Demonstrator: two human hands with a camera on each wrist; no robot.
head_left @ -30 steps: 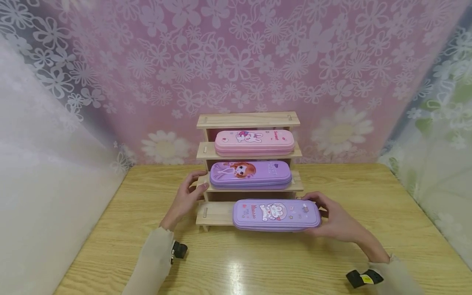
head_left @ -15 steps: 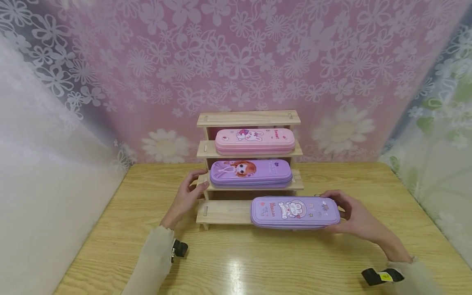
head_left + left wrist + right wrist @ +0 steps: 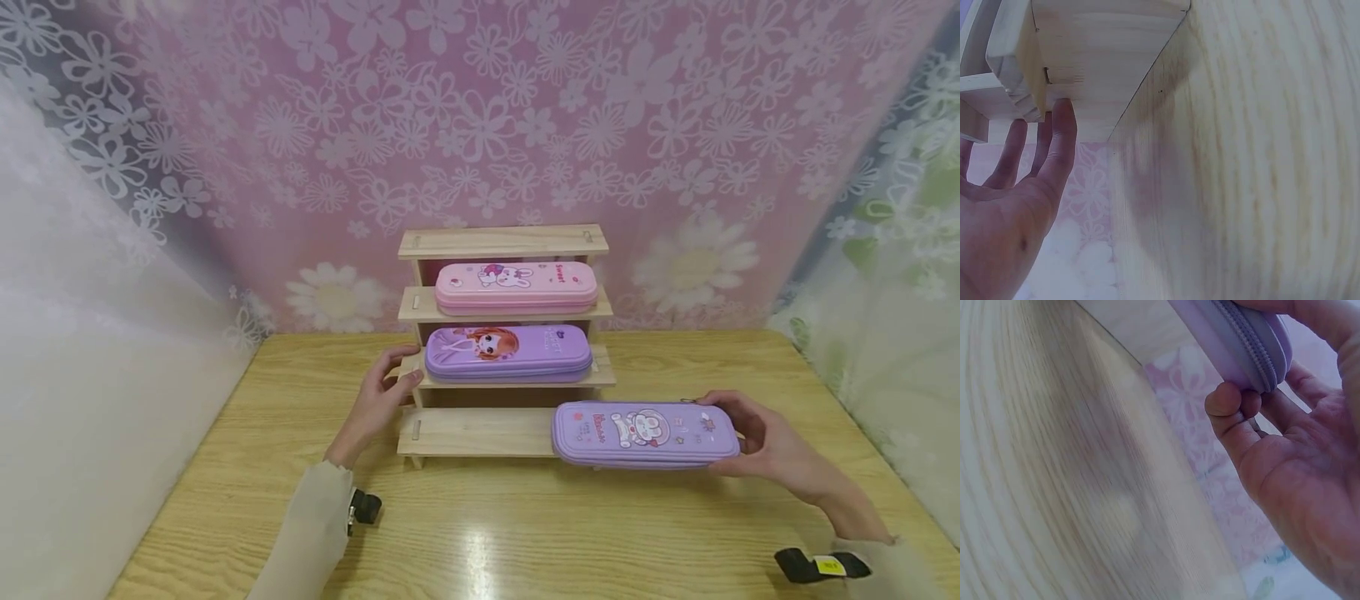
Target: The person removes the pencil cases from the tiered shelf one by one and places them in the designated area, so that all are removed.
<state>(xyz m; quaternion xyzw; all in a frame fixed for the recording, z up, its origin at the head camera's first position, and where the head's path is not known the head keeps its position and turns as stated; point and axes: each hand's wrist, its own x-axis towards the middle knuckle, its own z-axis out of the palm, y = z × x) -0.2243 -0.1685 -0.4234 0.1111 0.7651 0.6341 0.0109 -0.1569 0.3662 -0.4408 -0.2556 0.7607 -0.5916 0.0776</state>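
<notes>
My right hand (image 3: pixel 780 454) grips the right end of a lavender zipped pencil case (image 3: pixel 600 433) with an astronaut bunny print. The case lies level, its left end over the right part of the lowest step of a wooden tiered rack (image 3: pixel 472 432); the rest juts out past the rack's right side. In the right wrist view, fingers curl under the zipped end of the case (image 3: pixel 1244 344). My left hand (image 3: pixel 375 404) holds the left end of the rack's second-lowest step, thumb in front and fingers behind. The left wrist view shows the fingertips against the rack's wood (image 3: pixel 1019 75).
A purple pencil case (image 3: pixel 525 354) with a girl print lies on the second-lowest step. Above it sits a pink bunny pencil case (image 3: pixel 487 292). The bare top step (image 3: pixel 502 242) stands before a pink floral curtain (image 3: pixel 480 125). Wooden table (image 3: pixel 480 533) surrounds the rack.
My right hand has slid the lavender pencil case steadily to the right, uncovering more of the lowest step. My left hand has stayed on the rack.
</notes>
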